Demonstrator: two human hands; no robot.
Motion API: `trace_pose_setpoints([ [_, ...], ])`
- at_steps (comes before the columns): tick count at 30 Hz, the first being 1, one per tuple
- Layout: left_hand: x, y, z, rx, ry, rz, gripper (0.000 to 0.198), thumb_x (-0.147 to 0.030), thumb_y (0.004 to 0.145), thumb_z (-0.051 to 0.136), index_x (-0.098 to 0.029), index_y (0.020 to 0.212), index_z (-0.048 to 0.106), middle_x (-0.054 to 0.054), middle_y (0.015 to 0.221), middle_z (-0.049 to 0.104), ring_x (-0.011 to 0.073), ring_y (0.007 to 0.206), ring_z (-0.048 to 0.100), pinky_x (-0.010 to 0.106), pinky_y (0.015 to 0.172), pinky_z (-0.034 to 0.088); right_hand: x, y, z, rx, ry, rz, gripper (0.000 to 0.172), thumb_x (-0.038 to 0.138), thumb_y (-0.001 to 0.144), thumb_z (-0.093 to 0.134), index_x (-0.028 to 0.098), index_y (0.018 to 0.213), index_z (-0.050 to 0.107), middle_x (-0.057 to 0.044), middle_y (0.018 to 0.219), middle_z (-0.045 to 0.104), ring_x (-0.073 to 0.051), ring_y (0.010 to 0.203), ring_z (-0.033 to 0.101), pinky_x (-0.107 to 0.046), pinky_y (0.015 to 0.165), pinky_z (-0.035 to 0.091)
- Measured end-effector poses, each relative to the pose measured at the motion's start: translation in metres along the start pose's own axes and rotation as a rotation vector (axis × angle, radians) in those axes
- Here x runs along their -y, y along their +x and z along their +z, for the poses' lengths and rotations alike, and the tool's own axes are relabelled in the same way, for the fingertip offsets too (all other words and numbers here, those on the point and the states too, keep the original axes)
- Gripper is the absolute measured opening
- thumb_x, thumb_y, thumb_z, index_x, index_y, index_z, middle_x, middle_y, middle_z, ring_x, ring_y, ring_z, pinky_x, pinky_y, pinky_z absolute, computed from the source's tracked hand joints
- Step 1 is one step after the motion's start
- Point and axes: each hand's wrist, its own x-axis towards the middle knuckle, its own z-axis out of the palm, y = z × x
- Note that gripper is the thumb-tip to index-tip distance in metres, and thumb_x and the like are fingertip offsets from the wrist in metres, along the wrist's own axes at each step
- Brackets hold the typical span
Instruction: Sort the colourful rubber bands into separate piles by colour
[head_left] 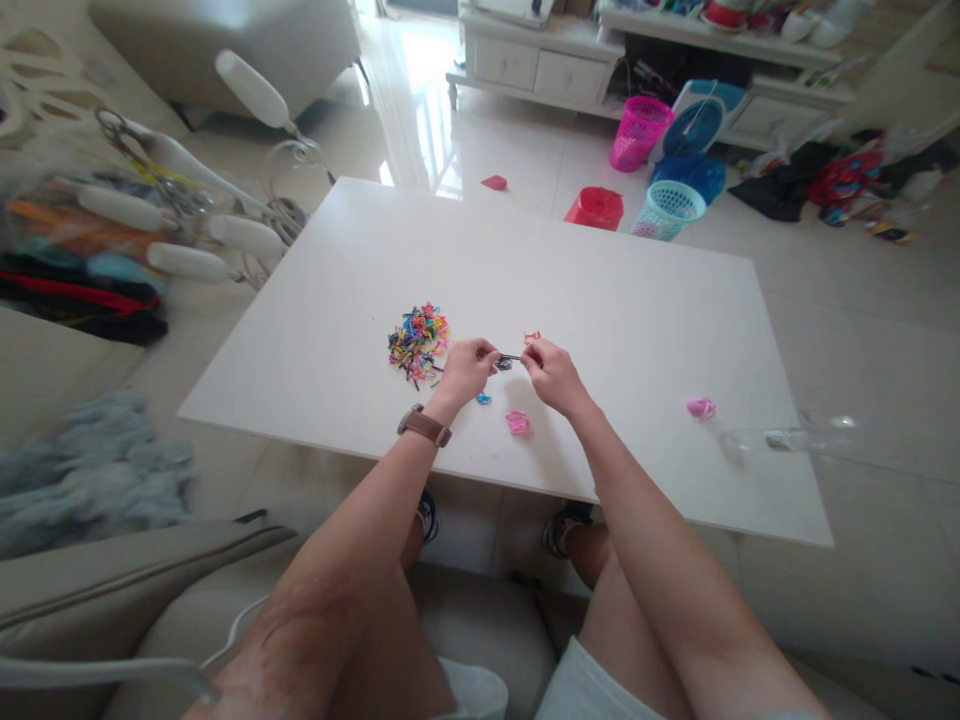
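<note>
My left hand [466, 370] and my right hand [553, 375] are held close together over the white table [637, 300]. Both pinch the ends of a small dark rubber band [507, 361] stretched between them. A heap of many-coloured rubber bands [418, 342] lies just left of my left hand. Below my hands a pink band bundle [518, 423] and a small blue band [484, 398] rest on the table. A small red band [532, 336] lies just beyond my right hand. My left wrist wears a brown watch [424, 426].
Another pink bundle [700, 407] and a clear plastic bottle [787, 439] lie at the table's right. On the floor beyond stand a red box [595, 208], a pink basket [639, 132] and a light blue basket [667, 209]. Clothes hangers [187, 215] pile at the left.
</note>
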Motion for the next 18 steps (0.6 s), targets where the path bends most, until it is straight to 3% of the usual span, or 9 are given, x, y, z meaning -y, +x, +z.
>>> trace_pose_setpoints([
  [5,-0.002,0.001,-0.008,-0.069,-0.009,-0.027,0.012,-0.014,0.083,0.066,-0.016,0.071,0.066,0.001,0.062,0.066,0.0143,0.059,0.068,0.023,0.058,0.048,-0.002,0.001,-0.006,-0.053,-0.012,0.024,0.019,0.019,0.087,0.055,0.024,0.070,0.048,-0.003,0.076,0.061,-0.019,0.075,0.054,-0.033,0.077,0.042],
  [11,-0.006,-0.005,0.004,0.032,-0.015,-0.004,0.012,-0.013,0.084,0.065,-0.016,0.074,0.068,0.002,0.061,0.068,0.0149,0.059,0.067,0.024,0.060,0.049,0.001,0.000,0.001,-0.010,-0.006,-0.003,0.016,0.019,0.087,0.053,0.024,0.073,0.050,-0.003,0.077,0.061,-0.020,0.075,0.055,-0.033,0.075,0.041],
  [18,-0.003,0.000,-0.005,-0.084,0.007,0.001,0.013,-0.014,0.085,0.066,-0.016,0.073,0.068,0.001,0.061,0.066,0.0143,0.059,0.068,0.022,0.056,0.046,-0.001,0.001,-0.008,-0.073,-0.006,0.034,0.019,0.020,0.087,0.054,0.024,0.070,0.047,-0.003,0.077,0.061,-0.020,0.077,0.055,-0.033,0.078,0.043],
])
